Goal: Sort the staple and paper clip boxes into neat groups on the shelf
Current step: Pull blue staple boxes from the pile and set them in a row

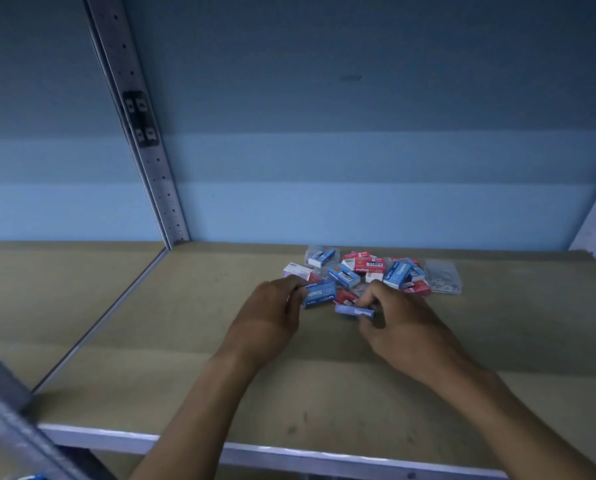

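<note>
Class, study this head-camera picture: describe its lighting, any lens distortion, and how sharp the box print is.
Head view: dim, bluish light; the shelf edges and metal upright splay outward, wide-angle distortion; print on the blue staple box in the left hand reads softly; the pile behind is blurrier.

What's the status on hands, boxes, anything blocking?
Left hand grips a blue staples box; right hand pinches another blue box. Mixed pile unsorted behind them. Shelf unobstructed in front.
</note>
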Available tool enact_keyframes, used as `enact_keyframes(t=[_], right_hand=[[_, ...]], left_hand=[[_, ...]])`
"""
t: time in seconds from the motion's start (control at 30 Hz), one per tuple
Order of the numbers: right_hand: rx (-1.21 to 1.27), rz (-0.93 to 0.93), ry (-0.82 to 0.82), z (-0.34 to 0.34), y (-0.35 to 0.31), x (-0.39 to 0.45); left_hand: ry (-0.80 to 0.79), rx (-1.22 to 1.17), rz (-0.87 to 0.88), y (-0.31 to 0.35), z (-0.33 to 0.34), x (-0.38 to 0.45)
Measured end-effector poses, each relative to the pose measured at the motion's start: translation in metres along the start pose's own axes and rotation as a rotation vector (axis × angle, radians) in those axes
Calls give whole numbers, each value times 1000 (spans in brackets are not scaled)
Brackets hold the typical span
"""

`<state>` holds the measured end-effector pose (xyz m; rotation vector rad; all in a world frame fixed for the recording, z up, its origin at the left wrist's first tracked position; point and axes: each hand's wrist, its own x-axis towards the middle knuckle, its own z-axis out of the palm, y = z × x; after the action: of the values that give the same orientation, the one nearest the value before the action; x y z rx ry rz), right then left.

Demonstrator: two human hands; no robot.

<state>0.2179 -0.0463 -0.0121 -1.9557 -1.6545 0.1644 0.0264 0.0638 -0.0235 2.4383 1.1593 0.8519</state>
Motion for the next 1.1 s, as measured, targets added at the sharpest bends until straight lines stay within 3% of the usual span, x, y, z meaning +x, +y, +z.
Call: enact_keyframes(t=[0.2,0.4,0.57,0.83,1.1], right_hand=[[154,82,-52,-36,2,-32],[114,43,-171,-58,16,-51],[-4,41,-248,-61,34,-61],[66,71,-325,-64,46,-64],[80,69,-356,-64,50,-62]], left_hand=[[-125,-143,-29,15,-18,-21],[-297,-160,80,44,-30,-48],[-370,-119,111,55,-25,-58],[-471,32,123,53,-20,-56],[-491,18,150,56,-14,-53]])
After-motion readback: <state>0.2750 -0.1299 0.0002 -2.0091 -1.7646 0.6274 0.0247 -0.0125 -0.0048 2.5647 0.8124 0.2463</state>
